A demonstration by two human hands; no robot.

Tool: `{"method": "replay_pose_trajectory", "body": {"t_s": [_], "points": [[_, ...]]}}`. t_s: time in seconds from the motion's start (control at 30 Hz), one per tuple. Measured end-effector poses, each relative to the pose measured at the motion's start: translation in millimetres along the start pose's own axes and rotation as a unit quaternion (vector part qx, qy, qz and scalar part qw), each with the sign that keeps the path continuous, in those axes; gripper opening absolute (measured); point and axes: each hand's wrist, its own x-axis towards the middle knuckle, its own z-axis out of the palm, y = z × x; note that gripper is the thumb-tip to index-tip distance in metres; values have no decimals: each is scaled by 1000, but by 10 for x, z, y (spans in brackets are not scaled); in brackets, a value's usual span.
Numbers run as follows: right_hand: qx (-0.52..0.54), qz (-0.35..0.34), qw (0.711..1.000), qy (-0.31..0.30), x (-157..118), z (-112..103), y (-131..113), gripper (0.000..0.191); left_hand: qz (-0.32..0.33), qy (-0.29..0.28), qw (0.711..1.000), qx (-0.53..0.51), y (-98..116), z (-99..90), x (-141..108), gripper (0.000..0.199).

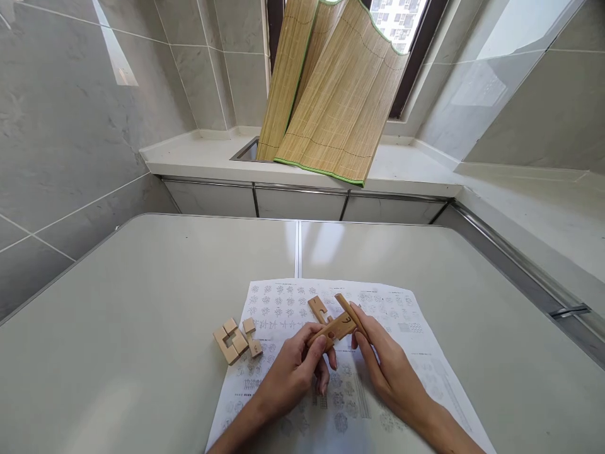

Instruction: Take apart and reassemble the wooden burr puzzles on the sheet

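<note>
Over the printed sheet, my left hand (295, 366) pinches a flat wooden puzzle piece (341, 326) that has a hole and a dark mark on it. My right hand (385, 353) is closed on a narrow wooden puzzle stick (350, 311), tilted and meeting the right end of the flat piece. Whether the two are joined, I cannot tell. Just behind them a notched wooden piece (317, 308) lies on the paper. Left of my hands sits a cluster of wooden blocks (229, 340) around a square gap, with a smaller wooden piece (253, 339) beside it.
A large white sheet (406, 315) printed with small diagrams lies on the pale table (142, 302), whose seam runs away from me. Behind the table is a white ledge (198, 154) with a bamboo mat (340, 101) leaning by the window. Tiled walls (70, 113) stand on both sides.
</note>
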Motion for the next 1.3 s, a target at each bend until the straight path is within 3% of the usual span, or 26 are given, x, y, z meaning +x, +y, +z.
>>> {"method": "replay_pose_trajectory", "body": {"t_s": [0.33,0.63,0.83,1.3], "points": [[-22,-83,996,-31,23,24,-97,61,-3,5,1000,6,1,36,1,39],[-39,-50,996,63,-40,81,-31,54,-2,-55,998,10,4,75,-26,42],[-21,-54,998,36,-34,59,-47,56,-4,-27,999,29,-47,83,-21,44],[47,-38,997,-42,-14,-53,-5,56,-7,-27,997,73,14,33,-44,43]]}}
